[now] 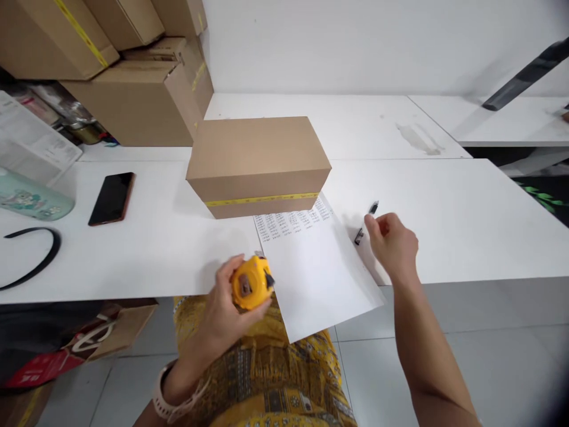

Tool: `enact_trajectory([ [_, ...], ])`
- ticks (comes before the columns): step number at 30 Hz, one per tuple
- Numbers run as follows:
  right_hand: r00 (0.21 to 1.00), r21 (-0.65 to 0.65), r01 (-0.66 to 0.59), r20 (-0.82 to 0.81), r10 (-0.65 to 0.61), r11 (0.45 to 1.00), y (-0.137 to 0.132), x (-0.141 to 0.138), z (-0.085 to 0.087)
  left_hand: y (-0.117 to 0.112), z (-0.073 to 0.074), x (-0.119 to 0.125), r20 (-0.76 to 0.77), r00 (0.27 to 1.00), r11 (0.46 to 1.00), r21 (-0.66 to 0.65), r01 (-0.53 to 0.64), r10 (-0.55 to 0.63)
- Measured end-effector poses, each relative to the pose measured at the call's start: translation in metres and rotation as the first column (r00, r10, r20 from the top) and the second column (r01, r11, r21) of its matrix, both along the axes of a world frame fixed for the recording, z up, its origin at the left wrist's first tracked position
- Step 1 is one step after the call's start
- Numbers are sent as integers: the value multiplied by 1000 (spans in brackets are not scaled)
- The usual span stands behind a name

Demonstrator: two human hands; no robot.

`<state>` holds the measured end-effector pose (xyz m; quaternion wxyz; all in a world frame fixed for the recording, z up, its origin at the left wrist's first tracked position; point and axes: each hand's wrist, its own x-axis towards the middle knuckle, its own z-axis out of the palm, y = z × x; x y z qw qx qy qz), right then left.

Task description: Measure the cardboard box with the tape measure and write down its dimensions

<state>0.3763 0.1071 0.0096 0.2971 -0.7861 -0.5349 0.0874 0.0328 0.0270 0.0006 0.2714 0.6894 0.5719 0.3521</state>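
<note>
My left hand (224, 305) is closed around a yellow tape measure (250, 282) at the near edge of the white table (444, 219). My right hand (392, 240) reaches over the table with curled fingers right beside a black pen (367, 221), touching or nearly touching it; nothing is clearly held. A sheet of paper (315, 270) with printed rows of numbers lies between my hands and hangs over the table edge. Behind the sheet stands a closed cardboard box (258, 163) with a yellow tape strip along its front.
A black phone (112, 197) lies left of the box, a teal bottle (31, 198) and a curved black strap (33, 252) further left. Stacked cardboard boxes (133, 71) fill the back left corner. A paper bag (111, 332) sits on the floor below.
</note>
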Motion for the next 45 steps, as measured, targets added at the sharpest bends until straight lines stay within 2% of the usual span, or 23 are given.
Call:
enact_trajectory([
  [1, 995, -78, 58, 91, -51, 995, 12, 12, -2, 7, 1, -8, -63, 996, 998, -1, -66, 65],
  [3, 975, -227, 102, 215, -52, 969, 32, 28, -7, 21, 2, -23, -217, 961, 985, 4, -174, 170],
  [5, 968, -303, 57, 249, 21, 951, 43, 34, -12, 35, 4, -36, -374, 898, 970, 27, -241, 233],
  [7, 972, -297, -28, 215, 96, 955, 47, 37, -16, 47, 7, -46, -503, 831, 966, 32, -256, 237],
  [9, 989, -215, -93, 89, 114, 972, 45, 42, -19, 56, 10, -53, -585, 786, 972, 19, -233, 200],
  [11, 980, -60, -89, -182, 76, 994, 39, 50, -19, 61, 13, -56, -626, 757, 979, 54, -195, 185],
  [13, 852, 125, -69, -509, 124, 990, 30, 58, -16, 62, 15, -50, -621, 753, 976, 157, -154, 219],
  [15, 679, 273, -63, -693, 241, 960, 20, 62, -9, 59, 18, -31, -558, 802, 966, 245, -85, 212],
  [16, 624, 317, -73, -725, 292, 945, 15, 61, -6, 58, 19, -17, -519, 840, 965, 260, -22, 159],
  [17, 597, 345, -80, -735, 322, 935, 11, 58, -3, 57, 20, 1, -485, 872, 966, 250, 63, 69],
  [18, 594, 358, -86, -731, 336, 930, 9, 54, 0, 56, 21, 21, -474, 878, 959, 209, 191, -72],
  [19, 609, 364, -90, -716, 341, 927, 7, 48, 2, 57, 22, 42, -486, 849, 934, 159, 319, -206],
  [20, 629, 374, -91, -697, 344, 923, 6, 41, 3, 59, 22, 64, -531, 778, 896, 72, 438, -337],
  [22, 648, 394, -96, -672, 358, 914, 8, 25, 4, 67, 21, 102, -609, 631, 842, -117, 527, -480],
  [25, 568, 338, -198, -726, 389, 920, 14, 2, 4, 81, 20, 136, -667, 494, 806, -292, 515, -558],
  [27, 482, 256, -350, -776, 407, 901, 20, -9, 4, 87, 19, 143, -676, 473, 802, -315, 507, -564],
  [29, 439, 180, -476, -800, 410, 861, 28, -16, 3, 91, 19, 141, -680, 479, 804, -293, 517, -555],
  [31, 456, 108, -513, -806, 377, 852, 37, -21, 1, 93, 19, 135, -684, 478, 798, -265, 541, -551],
  [33, 500, 57, -490, -799, 335, 870, 46, -27, -2, 95, 17, 128, -681, 468, 781, -253, 571, -563],
  [35, 519, 72, -468, -785, 340, 881, 54, -33, -7, 97, 13, 122, -666, 467, 763, -247, 598, -582],
  [41, 458, 129, -504, -798, 391, 854, 60, -43, -21, 103, -1, 112, -648, 468, 745, -242, 622, -601],
  [43, 512, 129, -471, -765, 389, 873, 58, -42, -22, 103, -3, 111, -649, 467, 742, -236, 627, -601],
  [45, 613, 126, -419, -691, 382, 899, 55, -43, -22, 103, -3, 111, -652, 468, 742, -226, 632, -597],
])
